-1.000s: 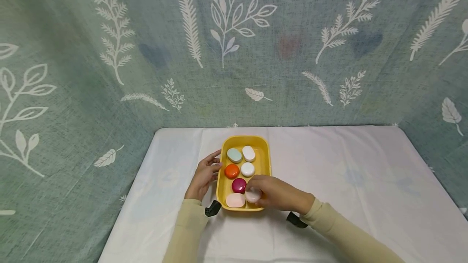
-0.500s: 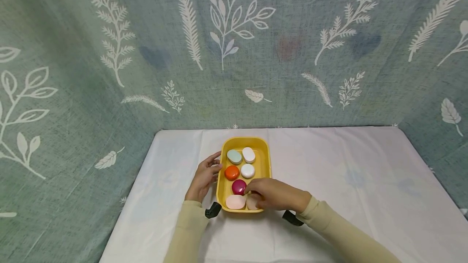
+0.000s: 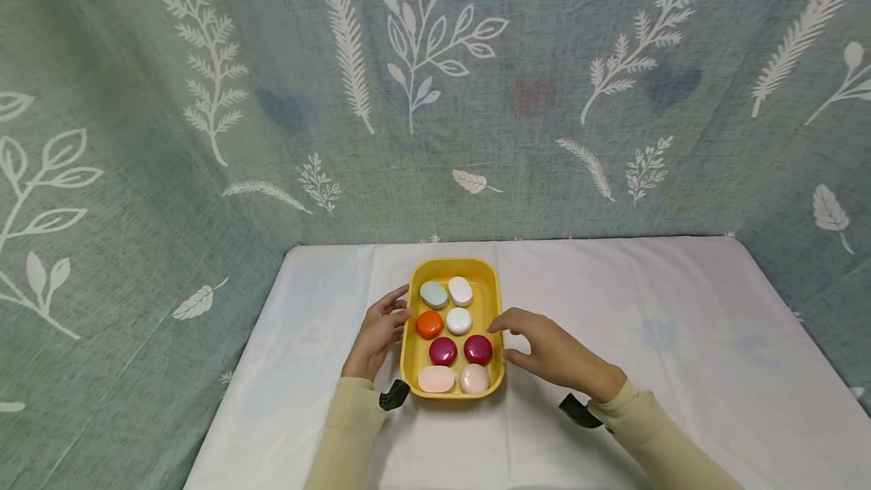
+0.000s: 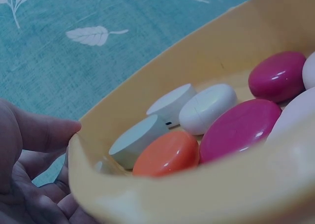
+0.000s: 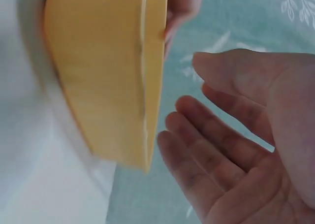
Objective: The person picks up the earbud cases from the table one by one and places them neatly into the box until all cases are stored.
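Observation:
A yellow tray (image 3: 485, 295) holds several smooth, rounded pieces in two columns. At the far end are a pale green oval (image 3: 433, 294) and a white oval (image 3: 460, 291). An orange round piece (image 3: 429, 324) and a white round piece (image 3: 459, 320) come below them. Nearer lie two glossy magenta discs (image 3: 443, 351), then a pale pink oblong (image 3: 436, 379) and a pale pink round piece (image 3: 474, 379). My left hand (image 3: 376, 335) touches the tray's left rim with relaxed fingers. Beside the right rim, my right hand (image 3: 554, 350) holds nothing, its fingers apart and loosely bent.
A white cloth (image 3: 612, 308) covers the table under the tray. Green leaf-patterned fabric (image 3: 435, 195) hangs behind and at both sides. Black wrist devices (image 3: 579, 410) sit below each wrist.
My right hand has drawn back rightward from over the tray's front right, uncovering the second magenta disc and the pale pink round piece. The left hand stays at the rim.

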The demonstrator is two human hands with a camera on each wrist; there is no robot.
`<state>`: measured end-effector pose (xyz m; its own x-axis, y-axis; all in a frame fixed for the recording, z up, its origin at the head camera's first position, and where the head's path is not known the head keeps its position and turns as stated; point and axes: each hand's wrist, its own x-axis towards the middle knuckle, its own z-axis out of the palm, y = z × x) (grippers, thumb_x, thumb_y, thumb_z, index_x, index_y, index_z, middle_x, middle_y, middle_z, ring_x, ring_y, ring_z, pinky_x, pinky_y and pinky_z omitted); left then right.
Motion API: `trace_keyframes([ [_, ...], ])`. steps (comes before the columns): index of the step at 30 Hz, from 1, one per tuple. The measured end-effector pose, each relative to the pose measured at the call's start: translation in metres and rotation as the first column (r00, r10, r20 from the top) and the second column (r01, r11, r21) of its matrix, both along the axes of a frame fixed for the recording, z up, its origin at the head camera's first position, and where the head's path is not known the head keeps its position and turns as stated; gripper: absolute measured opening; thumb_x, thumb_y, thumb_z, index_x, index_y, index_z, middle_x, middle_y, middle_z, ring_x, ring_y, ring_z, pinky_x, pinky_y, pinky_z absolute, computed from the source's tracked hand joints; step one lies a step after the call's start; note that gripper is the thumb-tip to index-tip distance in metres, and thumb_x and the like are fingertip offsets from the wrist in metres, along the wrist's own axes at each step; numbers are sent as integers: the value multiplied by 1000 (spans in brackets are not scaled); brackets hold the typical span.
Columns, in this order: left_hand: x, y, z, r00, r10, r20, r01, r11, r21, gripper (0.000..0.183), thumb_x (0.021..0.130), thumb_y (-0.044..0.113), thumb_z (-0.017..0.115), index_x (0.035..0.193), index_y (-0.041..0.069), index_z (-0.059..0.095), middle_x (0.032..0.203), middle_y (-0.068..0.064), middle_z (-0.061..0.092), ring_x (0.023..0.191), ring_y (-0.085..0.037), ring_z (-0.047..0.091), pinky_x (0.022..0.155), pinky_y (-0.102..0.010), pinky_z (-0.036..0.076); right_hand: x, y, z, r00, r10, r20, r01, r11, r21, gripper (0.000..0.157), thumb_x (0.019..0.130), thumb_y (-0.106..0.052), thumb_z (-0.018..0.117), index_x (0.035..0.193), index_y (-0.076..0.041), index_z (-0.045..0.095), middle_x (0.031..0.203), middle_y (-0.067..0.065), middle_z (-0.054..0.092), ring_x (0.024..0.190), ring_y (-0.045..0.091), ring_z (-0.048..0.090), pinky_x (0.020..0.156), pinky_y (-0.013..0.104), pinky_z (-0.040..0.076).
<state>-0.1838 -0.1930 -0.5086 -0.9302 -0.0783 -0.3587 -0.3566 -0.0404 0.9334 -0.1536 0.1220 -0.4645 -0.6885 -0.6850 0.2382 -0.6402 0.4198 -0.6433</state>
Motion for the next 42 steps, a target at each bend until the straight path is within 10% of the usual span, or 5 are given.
trace_keyframes([
  [21, 1, 0, -3, 1000, 1, 4, -1, 1000, -6, 51, 104, 1, 59, 153, 13, 57, 116, -9, 54, 80, -16, 59, 64, -23, 50, -4, 88, -24, 942, -300, -149, 295, 954, -57, 43, 83, 12, 81, 122, -3, 70, 121, 8, 70, 106, 34, 69, 87, 42, 61],
  [42, 2, 0, 0, 1000, 4, 21, -4, 1000, -9, 50, 105, 4, 60, 154, 14, 56, 119, -10, 54, 85, -18, 58, 69, -24, 50, -18, 121, -34, 844, -523, -119, 522, 852, -39, 46, 89, 10, 77, 133, 9, 62, 128, 29, 61, 112, 48, 64, 89, 60, 57],
])
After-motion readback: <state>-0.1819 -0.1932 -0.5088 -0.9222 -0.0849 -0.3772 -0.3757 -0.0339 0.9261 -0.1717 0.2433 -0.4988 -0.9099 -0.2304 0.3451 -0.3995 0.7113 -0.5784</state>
